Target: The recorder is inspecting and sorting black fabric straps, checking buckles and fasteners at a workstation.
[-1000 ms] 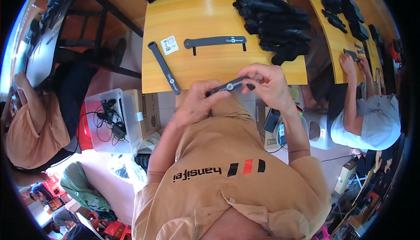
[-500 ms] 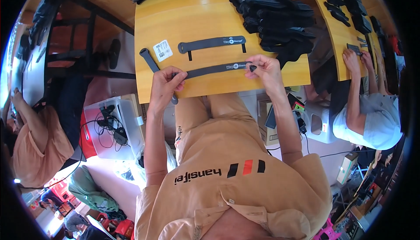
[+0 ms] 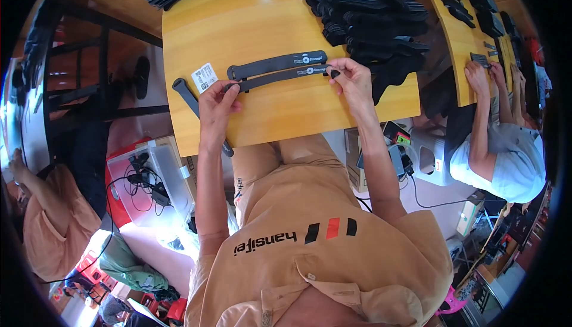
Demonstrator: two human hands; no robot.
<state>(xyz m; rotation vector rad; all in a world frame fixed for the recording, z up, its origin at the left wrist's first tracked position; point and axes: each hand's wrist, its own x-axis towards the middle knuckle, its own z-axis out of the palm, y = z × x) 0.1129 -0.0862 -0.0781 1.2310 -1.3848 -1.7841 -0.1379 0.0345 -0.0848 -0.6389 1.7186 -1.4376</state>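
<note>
Black strap (image 3: 280,78) stretched between left hand (image 3: 215,102) and right hand (image 3: 351,78).

Black strap (image 3: 280,77) — both hands' fingers (image 3: 231,89)

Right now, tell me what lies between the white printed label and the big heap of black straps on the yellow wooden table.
In the head view, two flat dark grey straps lie side by side between the label and heap, the nearer pinched at its ends by both hands.

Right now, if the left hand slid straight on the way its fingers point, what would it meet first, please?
Probably the second dark strap, lying just beyond the strap that the left hand pinches; the white label sits slightly off that line.
</note>
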